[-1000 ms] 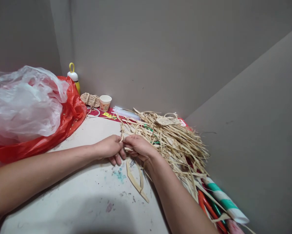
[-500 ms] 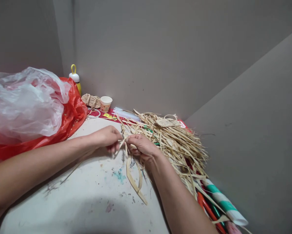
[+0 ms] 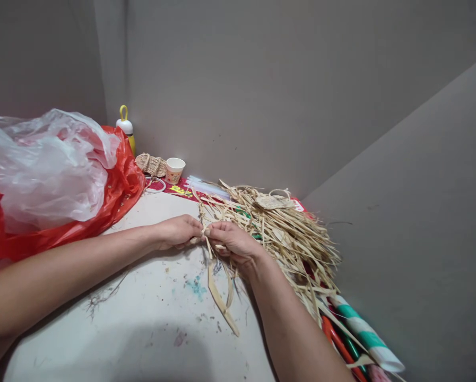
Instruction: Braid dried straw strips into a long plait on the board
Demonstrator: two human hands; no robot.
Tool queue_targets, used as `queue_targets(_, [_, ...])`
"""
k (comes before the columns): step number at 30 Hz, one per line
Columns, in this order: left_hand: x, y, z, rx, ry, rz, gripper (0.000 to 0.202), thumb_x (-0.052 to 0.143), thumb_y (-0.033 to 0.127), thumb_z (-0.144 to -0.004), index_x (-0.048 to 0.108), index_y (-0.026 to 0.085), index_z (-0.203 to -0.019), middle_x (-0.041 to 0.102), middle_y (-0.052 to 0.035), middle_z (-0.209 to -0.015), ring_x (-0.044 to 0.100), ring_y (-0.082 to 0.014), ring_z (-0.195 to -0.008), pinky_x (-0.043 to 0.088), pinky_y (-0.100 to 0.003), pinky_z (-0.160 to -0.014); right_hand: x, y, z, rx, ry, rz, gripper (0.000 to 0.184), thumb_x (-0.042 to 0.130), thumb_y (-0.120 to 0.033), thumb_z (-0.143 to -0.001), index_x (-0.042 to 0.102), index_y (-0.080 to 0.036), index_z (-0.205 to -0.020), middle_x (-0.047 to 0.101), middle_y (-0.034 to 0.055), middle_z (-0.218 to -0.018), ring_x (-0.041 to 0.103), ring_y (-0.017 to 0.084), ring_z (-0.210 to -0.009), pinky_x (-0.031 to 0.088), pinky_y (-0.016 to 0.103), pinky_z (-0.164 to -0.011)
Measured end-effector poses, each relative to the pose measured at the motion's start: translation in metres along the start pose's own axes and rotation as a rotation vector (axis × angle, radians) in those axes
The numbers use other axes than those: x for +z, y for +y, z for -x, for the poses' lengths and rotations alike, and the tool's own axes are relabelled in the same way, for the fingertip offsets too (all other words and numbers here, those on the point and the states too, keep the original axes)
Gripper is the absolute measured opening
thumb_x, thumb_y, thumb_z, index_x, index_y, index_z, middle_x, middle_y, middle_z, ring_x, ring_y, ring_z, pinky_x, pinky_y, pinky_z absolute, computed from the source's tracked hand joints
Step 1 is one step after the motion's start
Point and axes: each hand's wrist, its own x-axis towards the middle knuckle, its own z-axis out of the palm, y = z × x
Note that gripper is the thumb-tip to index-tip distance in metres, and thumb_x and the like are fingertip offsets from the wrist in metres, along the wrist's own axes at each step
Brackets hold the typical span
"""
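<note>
My left hand [image 3: 181, 231] and my right hand [image 3: 233, 240] meet over the white table [image 3: 142, 318], fingertips almost touching. Both pinch pale dried straw strips [image 3: 206, 233] where the strips cross. From beneath my right hand a wide curved strip [image 3: 218, 297] hangs down onto the table. A thin twisted length of straw [image 3: 201, 211] rises just behind the fingertips. The exact spot where the fingers grip is partly hidden by the fingers themselves. Beside my right hand lies a large heap of dried straw [image 3: 297, 241].
Crumpled clear plastic [image 3: 62, 170] sits on a red plastic bag [image 3: 126, 183] at left. Along the wall stand a yellow-and-white bottle [image 3: 125, 127], a small woven straw piece [image 3: 152, 164] and a paper cup [image 3: 175, 170]. A green-and-white striped roll [image 3: 367, 334] lies at lower right.
My left hand has turned and come closer to my right fingertips, and the strip end that stuck out below it is now hidden. The right hand has barely moved.
</note>
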Motion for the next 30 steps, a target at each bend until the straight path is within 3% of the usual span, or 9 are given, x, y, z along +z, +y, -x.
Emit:
queue_targets(4, [-0.004,-0.003,-0.003,0.025,0.002,-0.084,0.012,0.055,0.025,-0.069,0.053,0.015,-0.064,0.04,0.007,-0.043,0.029,-0.004,-0.036,0.019,-0.019,-0.037,0.001,-0.001,0.001,0.007,0.004,0.007,0.029,0.074,-0.034,-0.063,0.053,-0.014,-0.063,0.033,-0.0104,-0.044,0.022,0.001,-0.035,0.011,0.016,-0.034])
queue_targets(8, [-0.002,-0.005,-0.006,-0.023,0.031,-0.043,0.009,0.054,0.023,-0.069,0.053,0.015,-0.067,0.053,0.0023,-0.054,0.044,-0.0062,-0.043,0.031,-0.018,-0.042,0.004,-0.004,0.002,0.019,0.008,0.022,0.03,0.074,-0.036,-0.063,0.054,-0.013,-0.063,0.035,-0.0096,-0.045,0.02,0.001,-0.036,0.011,0.017,-0.034])
queue_targets(12, [0.0,-0.002,-0.005,-0.096,0.067,-0.002,0.006,0.051,0.02,-0.069,0.051,0.016,-0.065,0.043,0.0055,-0.05,0.029,-0.0035,-0.036,0.017,-0.018,-0.035,0.004,-0.003,0.003,0.027,0.008,0.047,0.03,0.073,-0.038,-0.064,0.055,-0.014,-0.064,0.033,-0.0099,-0.045,0.019,0.002,-0.037,0.01,0.018,-0.035])
queue_targets(16, [-0.002,-0.003,-0.007,-0.06,0.125,-0.025,0.018,0.053,0.026,-0.07,0.043,0.017,-0.057,0.033,0.0077,-0.044,0.022,-0.0034,-0.035,0.011,-0.021,-0.035,0.002,0.0,0.003,0.015,0.018,0.096,0.026,0.071,-0.035,-0.067,0.056,-0.014,-0.067,0.04,-0.0079,-0.05,0.025,0.003,-0.039,0.013,0.018,-0.036])
queue_targets(23, [-0.003,-0.012,-0.01,-0.002,0.228,-0.12,0.016,0.057,0.03,-0.069,0.055,0.015,-0.063,0.036,0.0084,-0.04,0.02,-0.003,-0.032,0.009,-0.022,-0.036,0.003,0.0,0.003,0.007,0.02,0.303,0.019,0.064,-0.031,-0.071,0.057,-0.014,-0.067,0.041,-0.0082,-0.048,0.027,0.003,-0.038,0.017,0.019,-0.036])
queue_targets(27, [-0.004,-0.01,-0.009,-0.013,0.265,-0.09,0.015,0.057,0.029,-0.066,0.055,0.015,-0.062,0.037,0.0083,-0.039,0.021,-0.0033,-0.031,0.01,-0.021,-0.036,0.001,-0.014,0.015,0.053,-0.023,0.47,0.024,0.06,-0.033,-0.074,0.055,-0.015,-0.059,0.044,-0.0074,-0.043,0.03,0.004,-0.034,0.02,0.019,-0.035])
queue_targets(30, [-0.006,-0.01,-0.009,-0.02,0.245,-0.07,0.016,0.058,0.031,-0.065,0.055,0.015,-0.062,0.037,0.008,-0.039,0.02,-0.0035,-0.031,0.009,-0.022,-0.036,-0.005,-0.029,0.028,0.107,-0.072,0.554,0.026,0.059,-0.037,-0.075,0.063,-0.013,-0.068,0.055,-0.0041,-0.045,0.032,0.004,-0.032,0.022,0.018,-0.034])
